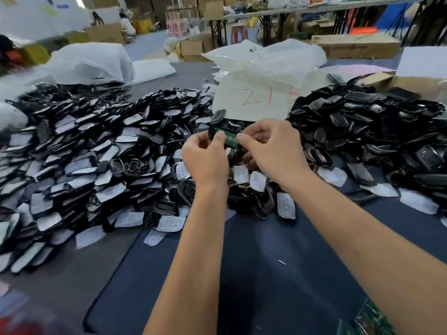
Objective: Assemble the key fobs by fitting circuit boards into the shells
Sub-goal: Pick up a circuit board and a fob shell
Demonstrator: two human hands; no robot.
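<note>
While both forearms reach forward over the bench (278, 274), the left hand (205, 157) and right hand (273, 146) meet above the middle of the heaps, pinching a small green circuit board (231, 139) between thumbs and curled fingers. A black shell (212, 131) sits behind the left fingertips, touching the board's far end, though whether the board is already seated in it is hard to tell from this angle. Left of the hands spreads a broad pile of black shells and pale button pads (84, 165), running to the frame's left edge; to the right rises a second pile of glossy black shell halves (362, 131), with loose pads lying along its near fringe. Between the two piles and the near edge lies a dark blue mat (242, 298) with open room under the arms, its left border curving across the grey bench top. More green boards (370, 320) show at the lower right corner, partly hidden by the right arm. Beyond the hands a sheet of paper marked in red (254, 100) leans against white plastic bags (266, 59), and a cardboard box (358, 45) stands farther back. Behind all this, the room holds stacked cartons, folding tables and pink stools (238, 33), with a person crouched by boxes (127, 25) on the far floor.
</note>
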